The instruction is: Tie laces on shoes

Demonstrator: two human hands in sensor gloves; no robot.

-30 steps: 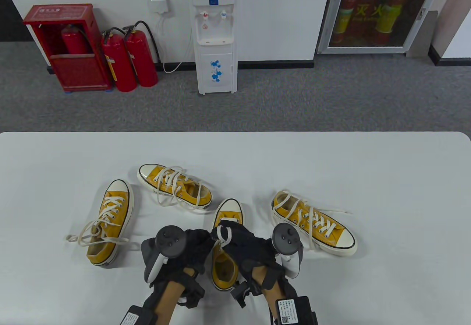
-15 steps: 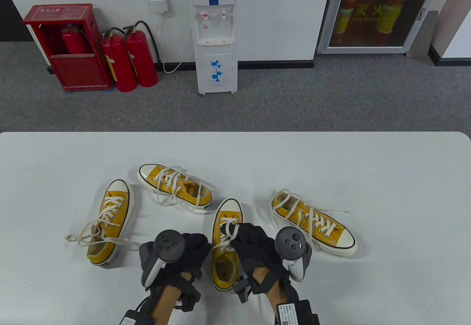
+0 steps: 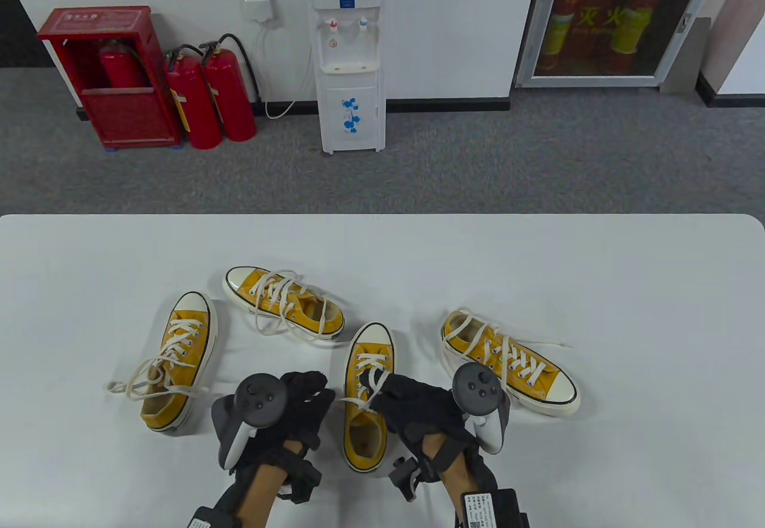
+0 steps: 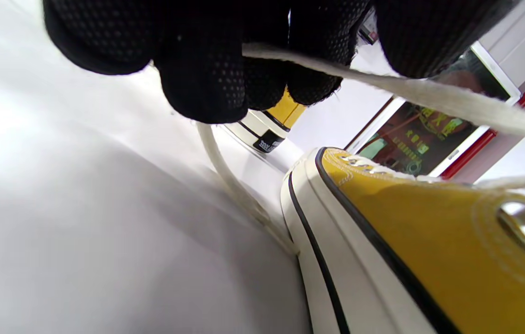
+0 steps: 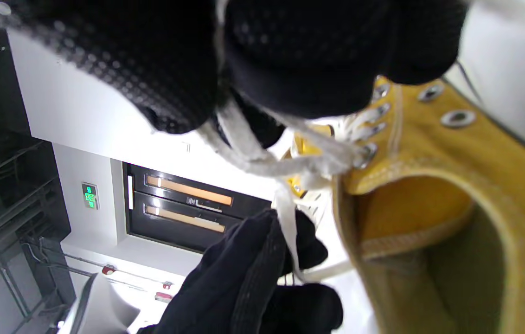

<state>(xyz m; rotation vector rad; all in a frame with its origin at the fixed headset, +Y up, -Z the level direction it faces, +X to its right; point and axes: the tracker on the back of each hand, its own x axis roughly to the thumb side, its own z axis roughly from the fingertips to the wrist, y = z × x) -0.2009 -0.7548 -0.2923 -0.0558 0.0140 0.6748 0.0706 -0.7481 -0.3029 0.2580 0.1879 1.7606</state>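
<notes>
Laces [image 3: 372,381] of the middle yellow sneaker [image 3: 366,399] are held taut between both gloved hands near the table's near edge. That shoe points its white toe cap away from the person, heel toward the near edge, and sits between the two wrists. On its left the left hand [image 3: 299,399] has its fingers [image 4: 207,69] curled round one cream lace end; in the left wrist view the strand runs out from between the fingertips to the shoe's eyelets, and another length trails on the table [image 3: 627,289] beside the sole. Over the shoe's tongue the right hand [image 3: 418,405] pinches the other lace, with a loop standing above its fingers [image 5: 304,55]; the right wrist view shows the lace bunched under the fingertips by the top eyelets. A grey tracker sits on the back of each hand. Three more yellow sneakers lie on the white table with loose laces: one to the left [image 3: 179,369], one farther off at centre left [image 3: 284,302] and one to the right [image 3: 511,363]. Beyond the table are red fire extinguishers [image 3: 209,94], a red cabinet [image 3: 110,76] and a white water dispenser [image 3: 349,55].
</notes>
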